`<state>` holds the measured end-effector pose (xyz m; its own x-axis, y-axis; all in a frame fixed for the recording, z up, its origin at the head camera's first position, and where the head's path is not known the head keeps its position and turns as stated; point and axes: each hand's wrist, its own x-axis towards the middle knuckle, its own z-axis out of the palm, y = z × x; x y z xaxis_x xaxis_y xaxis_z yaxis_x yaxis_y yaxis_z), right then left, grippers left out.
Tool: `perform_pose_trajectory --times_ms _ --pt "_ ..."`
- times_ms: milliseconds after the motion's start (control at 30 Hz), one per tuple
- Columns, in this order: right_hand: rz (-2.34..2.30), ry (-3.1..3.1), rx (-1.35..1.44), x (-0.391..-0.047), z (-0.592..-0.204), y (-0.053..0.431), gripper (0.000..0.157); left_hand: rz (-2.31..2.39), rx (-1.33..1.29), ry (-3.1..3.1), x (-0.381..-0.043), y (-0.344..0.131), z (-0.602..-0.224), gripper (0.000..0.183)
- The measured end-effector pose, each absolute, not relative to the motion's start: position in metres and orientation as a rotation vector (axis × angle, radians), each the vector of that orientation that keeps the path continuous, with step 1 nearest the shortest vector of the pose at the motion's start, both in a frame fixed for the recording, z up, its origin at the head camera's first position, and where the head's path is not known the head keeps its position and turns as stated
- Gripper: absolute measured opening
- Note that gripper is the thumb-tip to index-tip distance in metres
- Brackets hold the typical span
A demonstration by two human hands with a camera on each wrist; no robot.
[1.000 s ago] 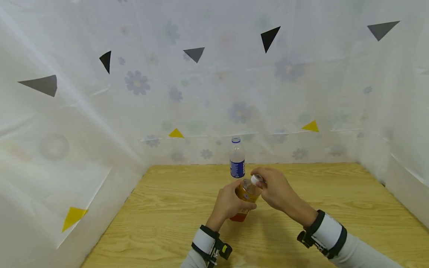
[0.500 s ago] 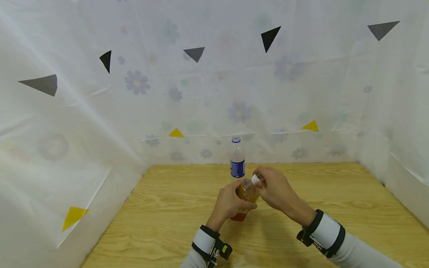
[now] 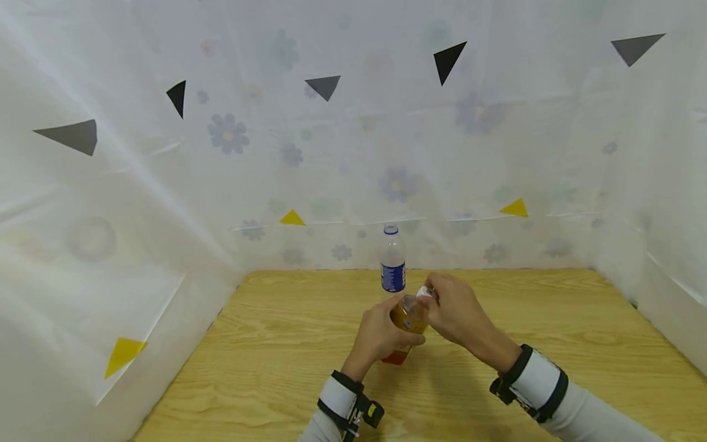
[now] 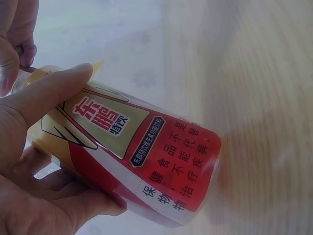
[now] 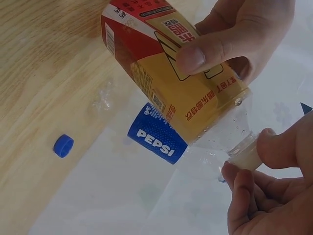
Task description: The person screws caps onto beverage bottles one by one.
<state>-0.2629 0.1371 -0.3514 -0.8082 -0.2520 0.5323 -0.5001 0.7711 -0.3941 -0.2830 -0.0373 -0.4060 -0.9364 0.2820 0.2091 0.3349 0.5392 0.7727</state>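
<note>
My left hand [image 3: 378, 334] grips a plastic drink bottle [image 4: 142, 132] with a red and yellow label, thumb on one side and fingers on the other. The bottle leans with its neck toward my right hand [image 3: 455, 310]. Thumb and fingertips of that hand pinch a white cap [image 5: 246, 155] right at the bottle's mouth. The cap partly hides behind the fingers in the head view. Farther back, a clear bottle with a blue Pepsi label [image 3: 393, 277] stands upright and uncapped, with a blue ring at its neck.
On the wooden table [image 3: 265, 344] lies a loose blue cap [image 5: 63, 146], seen in the right wrist view near the Pepsi bottle. A pale flower-patterned sheet [image 3: 353, 153] hangs behind and at the sides, with grey, black and yellow triangles on it.
The right hand's fingers have turned slightly with the white cap at the bottle's mouth. The left hand and both bottles stay nearly still; the head view has shifted a little.
</note>
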Motion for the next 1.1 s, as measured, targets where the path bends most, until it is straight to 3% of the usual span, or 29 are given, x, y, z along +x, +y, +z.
perform_pose_trajectory --times_ms 533,833,1100 --pt "0.746 -2.515 0.571 -0.2589 -0.3522 0.1379 0.014 -1.390 -0.557 -2.695 -0.2824 -0.0379 -0.4057 0.073" --pt "0.671 -2.529 0.619 -0.2545 -0.3488 0.1375 0.044 -1.422 -0.544 -2.697 -0.2850 -0.0365 -0.4053 0.074" --pt "0.798 -2.573 0.650 -0.2548 -0.3447 0.1388 0.031 -1.424 -0.529 -2.708 -0.2853 -0.0365 -0.4044 0.074"
